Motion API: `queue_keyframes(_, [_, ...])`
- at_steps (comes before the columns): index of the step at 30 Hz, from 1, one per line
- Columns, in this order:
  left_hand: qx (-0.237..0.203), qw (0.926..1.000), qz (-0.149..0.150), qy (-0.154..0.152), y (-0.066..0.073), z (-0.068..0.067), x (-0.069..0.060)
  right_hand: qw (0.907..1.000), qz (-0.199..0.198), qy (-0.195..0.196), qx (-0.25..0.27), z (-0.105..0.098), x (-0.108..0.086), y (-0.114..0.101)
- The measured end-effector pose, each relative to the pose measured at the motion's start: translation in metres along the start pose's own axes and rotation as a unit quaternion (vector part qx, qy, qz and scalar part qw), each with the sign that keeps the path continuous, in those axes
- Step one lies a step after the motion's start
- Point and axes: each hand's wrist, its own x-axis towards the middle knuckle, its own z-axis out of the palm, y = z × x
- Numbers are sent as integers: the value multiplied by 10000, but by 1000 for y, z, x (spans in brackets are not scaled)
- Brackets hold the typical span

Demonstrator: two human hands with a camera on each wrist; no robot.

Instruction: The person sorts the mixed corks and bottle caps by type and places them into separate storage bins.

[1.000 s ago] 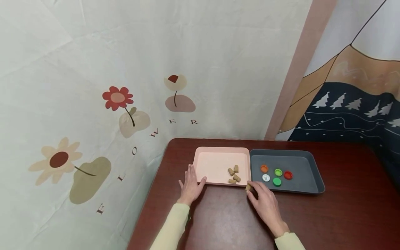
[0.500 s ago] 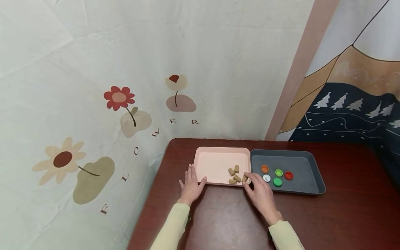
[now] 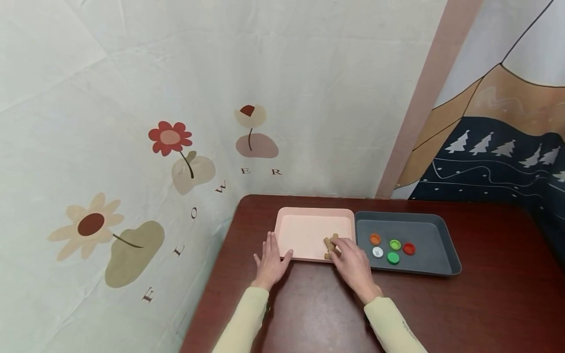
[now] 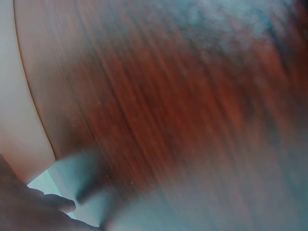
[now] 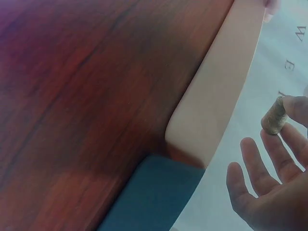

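Between the thumb and fingers of my right hand [image 3: 353,267] is a small brown cork [image 5: 274,117], plainly seen in the right wrist view. In the head view this hand is over the front right corner of the pink tray [image 3: 302,228] and partly hides several other corks [image 3: 327,242] lying there. My left hand [image 3: 270,267] rests at the tray's front left corner, fingers straight and spread. The left wrist view catches only dark fingers [image 4: 53,204] beside the tray's wall.
A dark grey tray [image 3: 430,245] adjoins the pink one on the right. In it lie orange [image 3: 374,239], lime [image 3: 395,244], red [image 3: 409,249], white [image 3: 377,252] and green [image 3: 393,258] bottle caps. The brown table [image 3: 313,304] meets a printed fabric wall [image 3: 318,122] behind.
My right hand has carried the cork leftward, from the front edge where the trays meet to above the corks in the pink tray. My left hand has stayed put.
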Motion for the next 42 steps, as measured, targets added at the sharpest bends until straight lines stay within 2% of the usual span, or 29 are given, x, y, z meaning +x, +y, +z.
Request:
queue_keyframes(7, [-34,10000,11,-2,-1,1,1,9983,-343,-413,-239,15,14,-4])
queue_keyframes(12, [-33,10000,5,15,-1,3,2,9936,-721,-490,-721,26,24,-6])
queue_keyframes(16, [-14,10000,1,39,0,3,2,9899,-859,-606,-951,32,29,-6])
queue_keyframes(25, [2,10000,49,56,1,2,1,9849,-579,-1002,-1289,39,40,-4])
queue_keyframes(34, [23,9999,83,102,-1,5,4,9793,-535,-1168,-1561,40,44,-1])
queue_keyframes(42, [-61,9997,131,189,-2,7,4,9777,-439,-1368,-1532,42,42,1])
